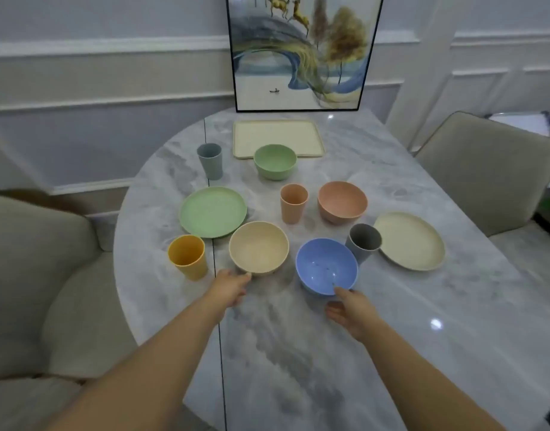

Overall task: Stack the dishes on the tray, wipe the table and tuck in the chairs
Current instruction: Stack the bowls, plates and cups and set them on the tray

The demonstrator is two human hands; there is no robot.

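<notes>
We see both hands out over the marble table, nothing lifted. Left hand is at the near rim of the beige bowl, fingertips touching or just at the rim; we can't tell if it's actually gripping. Right hand is spread, thumb and fingers apart, at the near edge of the blue bowl; fingertip meets the rim, no closed grip visible.

Dishes all loose on the table, none stacked:
- yellow cup just left of the beige bowl
- green plate behind those two
- dark grey cup between the blue bowl and the cream plate, looks touching or overlapping the plate edge
- pink cup beside the pink bowl, mid-table
- green bowl in front of the tray, overlapping its near edge in view; can't tell if it sits on it
- grey-blue cup left of the green bowl

Cream tray at the far end, in front of a framed picture leaning on the wall. Chair at left, chair at right.
</notes>
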